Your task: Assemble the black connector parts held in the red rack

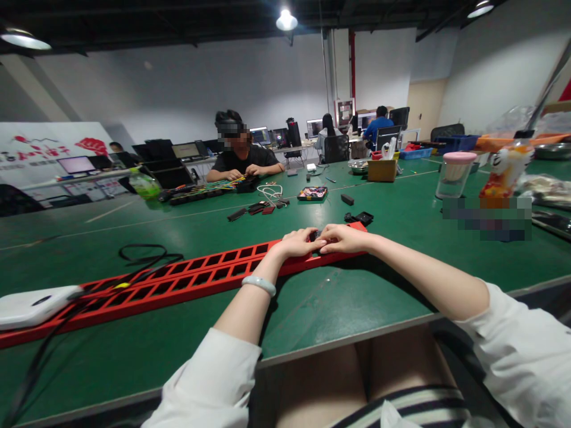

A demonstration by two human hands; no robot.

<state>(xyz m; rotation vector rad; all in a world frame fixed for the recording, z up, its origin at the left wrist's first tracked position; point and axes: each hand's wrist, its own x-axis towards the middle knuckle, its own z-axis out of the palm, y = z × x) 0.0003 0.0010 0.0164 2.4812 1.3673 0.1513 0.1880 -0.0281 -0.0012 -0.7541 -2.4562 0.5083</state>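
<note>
A long red rack with two rows of rectangular slots lies slantwise across the green table. Over its right end my two hands meet, fingertips almost touching. Between them a small black part shows, mostly covered by the fingers. My left hand is closed at its left side, and my right hand pinches from the right. Whether the part sits down in a slot cannot be seen. Just beyond the rack's end lie black plastic pieces.
A white device with black cables rests on the rack's left end. Farther back are loose dark pieces, a small tray and a white cable. A lidded jar stands right. Across the table a person handles wires.
</note>
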